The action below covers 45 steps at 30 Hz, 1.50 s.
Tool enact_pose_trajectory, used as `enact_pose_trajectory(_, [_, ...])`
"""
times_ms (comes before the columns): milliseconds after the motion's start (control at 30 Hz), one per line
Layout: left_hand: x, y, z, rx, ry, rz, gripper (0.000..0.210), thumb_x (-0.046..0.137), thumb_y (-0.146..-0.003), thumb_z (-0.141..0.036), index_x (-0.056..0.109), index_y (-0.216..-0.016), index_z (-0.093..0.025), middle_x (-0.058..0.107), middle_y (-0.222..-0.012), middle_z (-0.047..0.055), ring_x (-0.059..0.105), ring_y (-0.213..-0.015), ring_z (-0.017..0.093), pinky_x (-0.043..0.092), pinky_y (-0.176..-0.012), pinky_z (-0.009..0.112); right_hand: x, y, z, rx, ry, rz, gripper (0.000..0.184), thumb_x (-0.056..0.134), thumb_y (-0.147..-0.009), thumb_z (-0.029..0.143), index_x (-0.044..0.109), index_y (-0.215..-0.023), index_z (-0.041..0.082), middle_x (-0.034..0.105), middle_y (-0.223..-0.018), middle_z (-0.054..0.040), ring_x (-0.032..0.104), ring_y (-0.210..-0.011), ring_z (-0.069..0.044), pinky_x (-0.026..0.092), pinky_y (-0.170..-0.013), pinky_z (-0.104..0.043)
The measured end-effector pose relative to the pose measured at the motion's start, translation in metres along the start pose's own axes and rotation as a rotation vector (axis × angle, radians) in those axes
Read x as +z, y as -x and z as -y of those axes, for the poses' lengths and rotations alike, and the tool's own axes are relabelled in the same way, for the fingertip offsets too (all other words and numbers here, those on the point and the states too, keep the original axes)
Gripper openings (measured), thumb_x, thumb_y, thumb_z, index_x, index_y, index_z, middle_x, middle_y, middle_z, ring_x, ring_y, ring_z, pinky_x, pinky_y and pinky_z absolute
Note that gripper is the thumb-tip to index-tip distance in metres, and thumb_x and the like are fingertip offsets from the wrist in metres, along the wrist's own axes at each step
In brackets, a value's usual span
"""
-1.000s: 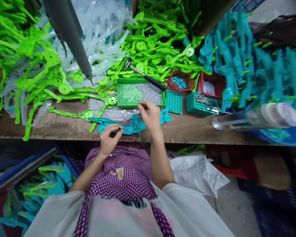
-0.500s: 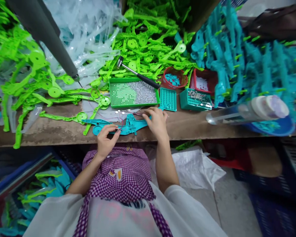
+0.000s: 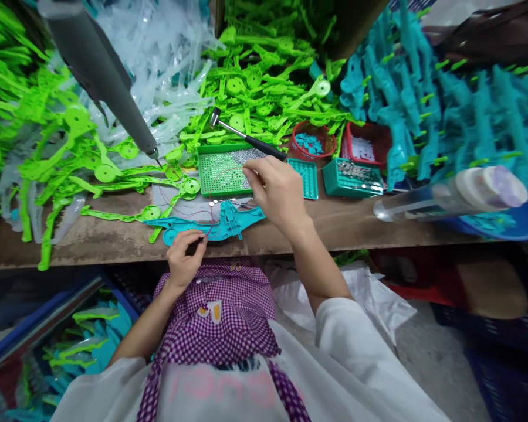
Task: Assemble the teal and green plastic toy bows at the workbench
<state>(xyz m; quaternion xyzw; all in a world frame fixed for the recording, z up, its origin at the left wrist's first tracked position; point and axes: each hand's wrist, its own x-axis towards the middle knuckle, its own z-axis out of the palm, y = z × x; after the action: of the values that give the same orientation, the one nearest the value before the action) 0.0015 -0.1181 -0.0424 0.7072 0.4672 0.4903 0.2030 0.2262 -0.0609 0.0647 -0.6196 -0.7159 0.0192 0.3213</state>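
A blue plastic shell part lies along the bench's front edge. My left hand is closed in a pinch at its near side, on thin red wires that run up over the part. My right hand is raised above the part's right end and the green tray. Its thumb and finger are pinched on a thin reddish wire, which trails left across the tray. Small silvery discs sit just behind the part; the right hand covers some of what lies there.
A green tray holds small metal pieces, with a hammer across its corner. A grey powered screwdriver hangs at left. Green parts are heaped behind. Teal boxes, red tubs and a clear bottle stand right.
My right hand has lifted off the blue part and moved up, drawing a thin wire with it. My left hand has shifted slightly left and down, still pinching.
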Motion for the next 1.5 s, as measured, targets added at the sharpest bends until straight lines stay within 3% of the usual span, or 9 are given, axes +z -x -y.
enact_pose_trajectory(200, [-0.005, -0.001, 0.006, 0.040, 0.007, 0.049, 0.004, 0.067, -0.086, -0.022, 0.067, -0.089, -0.019, 0.072, -0.090, 0.004, 0.069, -0.088, 0.016, 0.056, -0.083, 0.033, 0.002, 0.033, -0.045, 0.161, -0.072, 0.100, 0.024, 0.051, -0.094, 0.035, 0.067, -0.087, 0.019, 0.068, -0.087, -0.0071, 0.061, -0.082, -0.020, 0.044, -0.075, -0.033])
enact_pose_trajectory(400, [0.001, -0.004, 0.006, -0.020, -0.069, 0.100, 0.007, 0.066, -0.086, -0.025, 0.066, -0.088, -0.018, 0.071, -0.096, 0.006, 0.068, -0.094, 0.019, 0.054, -0.087, 0.036, 0.001, 0.104, -0.038, 0.555, -0.591, -0.178, 0.024, 0.064, -0.085, 0.043, 0.070, -0.086, 0.020, 0.067, -0.071, 0.0004, 0.057, -0.060, -0.012, 0.046, -0.058, -0.027])
enact_pose_trajectory(567, [-0.005, -0.023, -0.006, -0.094, -0.032, 0.160, 0.007, 0.066, -0.086, -0.026, 0.065, -0.086, -0.019, 0.070, -0.092, 0.004, 0.066, -0.087, 0.016, 0.053, -0.080, 0.031, -0.015, 0.101, -0.023, 0.566, -0.617, -0.513, 0.022, 0.065, -0.084, 0.043, 0.069, -0.085, 0.021, 0.062, -0.067, 0.0032, 0.048, -0.050, -0.007, 0.040, -0.050, -0.022])
enact_pose_trajectory(633, [-0.010, -0.039, -0.010, -0.096, -0.018, 0.161, 0.007, 0.066, -0.085, -0.026, 0.065, -0.087, -0.019, 0.069, -0.091, 0.003, 0.065, -0.083, 0.015, 0.052, -0.078, 0.030, -0.019, 0.087, -0.025, 0.521, -0.570, -0.566, 0.021, 0.065, -0.085, 0.043, 0.069, -0.087, 0.022, 0.063, -0.069, 0.0030, 0.048, -0.051, -0.007, 0.040, -0.050, -0.022])
enact_pose_trajectory(833, [-0.002, -0.098, -0.020, -0.078, -0.063, 0.217, 0.011, 0.067, -0.083, -0.023, 0.067, -0.093, -0.019, 0.069, -0.093, 0.002, 0.064, -0.080, 0.015, 0.052, -0.079, 0.031, 0.002, 0.058, -0.039, 0.419, -0.562, -0.253, 0.024, 0.064, -0.084, 0.045, 0.070, -0.086, 0.021, 0.059, -0.060, 0.0043, 0.051, -0.051, -0.009, 0.042, -0.051, -0.025])
enact_pose_trajectory(1000, [0.017, -0.120, -0.029, -0.071, 0.071, 0.370, 0.011, 0.064, -0.080, -0.016, 0.065, -0.091, -0.018, 0.069, -0.092, 0.002, 0.065, -0.084, 0.015, 0.052, -0.080, 0.031, 0.000, 0.072, -0.053, 0.499, -0.577, -0.259, 0.029, 0.062, -0.085, 0.048, 0.068, -0.089, 0.021, 0.059, -0.062, 0.0040, 0.053, -0.052, -0.010, 0.047, -0.053, -0.026])
enact_pose_trajectory(1200, [0.025, -0.086, -0.016, -0.022, 0.202, 0.434, 0.008, 0.062, -0.084, -0.020, 0.063, -0.091, -0.018, 0.070, -0.096, 0.004, 0.066, -0.091, 0.016, 0.053, -0.084, 0.033, -0.023, 0.117, -0.094, 0.477, -0.269, -0.408, 0.050, 0.059, -0.086, 0.054, 0.059, -0.124, 0.022, 0.064, -0.107, -0.0083, 0.063, -0.098, -0.021, 0.050, -0.089, -0.042])
enact_pose_trajectory(1300, [0.027, -0.061, -0.003, 0.009, 0.160, 0.453, 0.007, 0.063, -0.086, -0.025, 0.063, -0.090, -0.019, 0.071, -0.097, 0.005, 0.067, -0.094, 0.018, 0.053, -0.087, 0.036, -0.020, 0.137, -0.106, 0.518, -0.096, -0.281, 0.061, 0.058, -0.082, 0.061, 0.057, -0.127, 0.019, 0.063, -0.107, -0.0108, 0.061, -0.095, -0.024, 0.048, -0.088, -0.045])
enact_pose_trajectory(1500, [0.031, -0.043, 0.008, 0.102, 0.092, 0.517, 0.009, 0.063, -0.088, -0.028, 0.064, -0.093, -0.020, 0.070, -0.099, 0.006, 0.066, -0.099, 0.020, 0.052, -0.090, 0.039, 0.007, 0.127, -0.092, 0.601, 0.182, 0.009, 0.039, 0.050, -0.089, 0.054, 0.068, -0.100, 0.022, 0.065, -0.101, -0.0086, 0.059, -0.100, -0.027, 0.034, -0.092, -0.045])
